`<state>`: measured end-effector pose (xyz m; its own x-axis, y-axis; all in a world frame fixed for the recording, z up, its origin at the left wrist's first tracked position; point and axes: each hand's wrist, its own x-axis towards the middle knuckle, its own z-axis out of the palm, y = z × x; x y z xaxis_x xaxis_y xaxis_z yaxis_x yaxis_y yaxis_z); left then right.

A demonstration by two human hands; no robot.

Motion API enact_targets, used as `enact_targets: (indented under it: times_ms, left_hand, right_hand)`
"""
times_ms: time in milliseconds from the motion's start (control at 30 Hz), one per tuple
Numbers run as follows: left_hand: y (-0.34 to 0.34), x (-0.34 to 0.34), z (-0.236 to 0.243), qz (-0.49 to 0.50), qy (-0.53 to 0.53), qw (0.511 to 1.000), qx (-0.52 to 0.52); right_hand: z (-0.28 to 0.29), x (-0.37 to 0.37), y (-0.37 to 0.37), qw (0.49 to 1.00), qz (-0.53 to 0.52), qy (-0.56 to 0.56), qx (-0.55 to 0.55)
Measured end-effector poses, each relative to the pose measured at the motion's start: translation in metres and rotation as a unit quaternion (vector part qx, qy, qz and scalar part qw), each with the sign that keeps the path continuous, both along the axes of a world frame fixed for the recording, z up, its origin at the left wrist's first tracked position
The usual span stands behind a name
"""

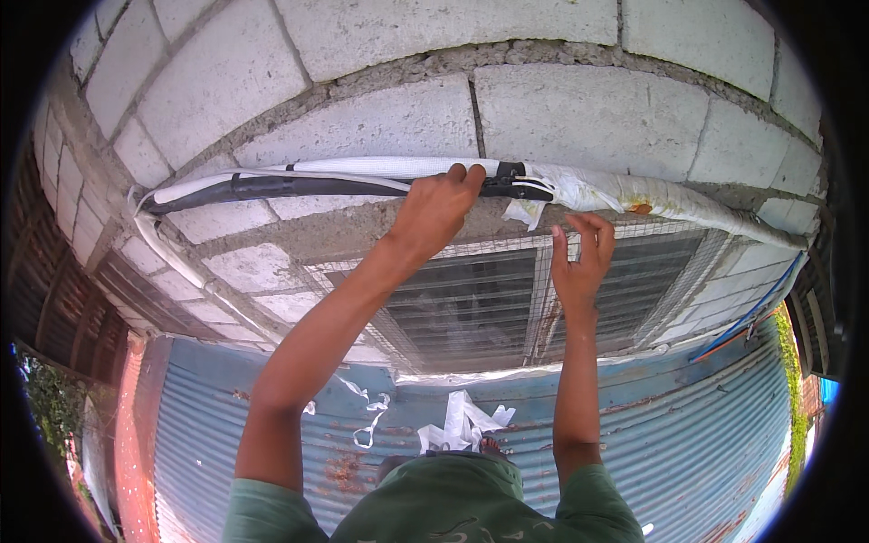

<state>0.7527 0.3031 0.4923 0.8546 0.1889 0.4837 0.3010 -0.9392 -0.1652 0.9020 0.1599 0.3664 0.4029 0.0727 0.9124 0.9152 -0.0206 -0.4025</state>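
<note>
A bundle of insulated pipes runs across the block wall at arm's height. On its left stretch a white foam-covered pipe [362, 167], a black pipe [299, 186] and a thin white cable [339, 178] lie side by side. White wrapping tape [597, 188] covers the stretch to the right, with a brown stain on it. A loose flap of tape [525, 214] hangs where the wrap begins. My left hand [439, 206] has its fingers closed over the bundle, left of the wrap. Below the wrapped part, my right hand [582, 258] is raised with thumb and fingers apart, nothing visible between them.
Under the bundle is a louvred window [462, 308] behind wire mesh. Below me lies a rusty blue corrugated metal roof [353, 471]. Crumpled white strips [462, 421] rest by my feet, with a thinner curled strip [371, 421] to the left. A blue cable [751, 312] hangs at right.
</note>
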Motion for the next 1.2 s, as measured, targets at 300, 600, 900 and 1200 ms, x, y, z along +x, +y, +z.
enact_targets:
  times_ms: [300,600,900,1200]
  left_hand:
    - [0.017,-0.039,-0.014,-0.062,-0.086,0.979,0.172]
    - [0.116,-0.177,0.045,0.081,-0.11,0.976,0.169]
    - [0.136,-0.189,0.099,0.098,0.057,0.993,-0.019]
    - [0.127,-0.184,0.081,0.17,-0.096,0.978,-0.075]
  right_hand:
    - [0.03,-0.01,0.026,0.994,-0.006,-0.094,-0.054]
    - [0.04,-0.009,0.021,0.992,0.015,-0.1,-0.07]
    - [0.081,-0.044,0.068,0.958,0.102,-0.209,-0.168]
    - [0.101,-0.047,0.081,0.947,0.129,-0.172,-0.24]
